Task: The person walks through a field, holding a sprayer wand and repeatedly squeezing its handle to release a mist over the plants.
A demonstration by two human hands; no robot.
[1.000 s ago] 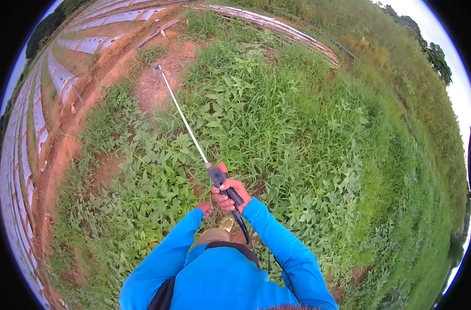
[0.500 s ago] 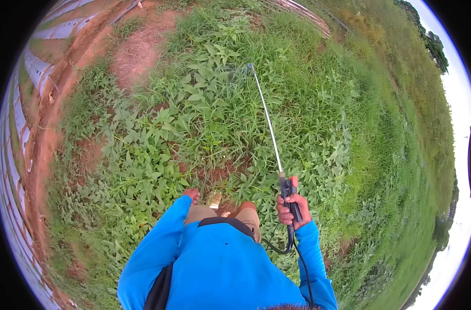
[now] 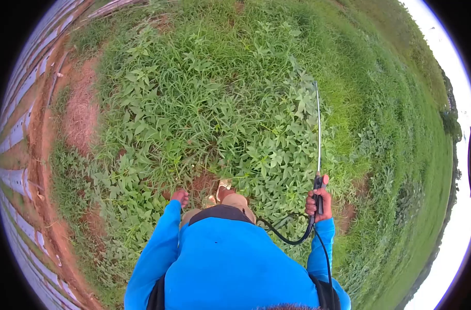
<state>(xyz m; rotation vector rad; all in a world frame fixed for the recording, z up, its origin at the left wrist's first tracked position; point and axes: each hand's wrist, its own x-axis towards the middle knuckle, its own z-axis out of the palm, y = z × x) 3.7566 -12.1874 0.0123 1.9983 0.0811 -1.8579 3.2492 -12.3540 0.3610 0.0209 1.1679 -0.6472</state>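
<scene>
Apparently, spraying is under way; what has been wetted or is left cannot be told. At far left, sheeted rows point(image 3: 12, 179) are bordered by bare soil point(image 3: 43, 155). The left hand point(image 3: 181, 197) is held loosely curled, seemingly empty, near leafy plants point(image 3: 142, 124). Rightward, the spray wand point(image 3: 319, 129) is gripped by the right hand point(image 3: 319, 203), fingers wrapped round its handle point(image 3: 318, 182); beyond, grass point(image 3: 406, 129) is seen.

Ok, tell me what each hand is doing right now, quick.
Left hand: looks loosely closed, with nothing visible in it.
Right hand: closed, holding the black handle of the long thin wand.
</scene>
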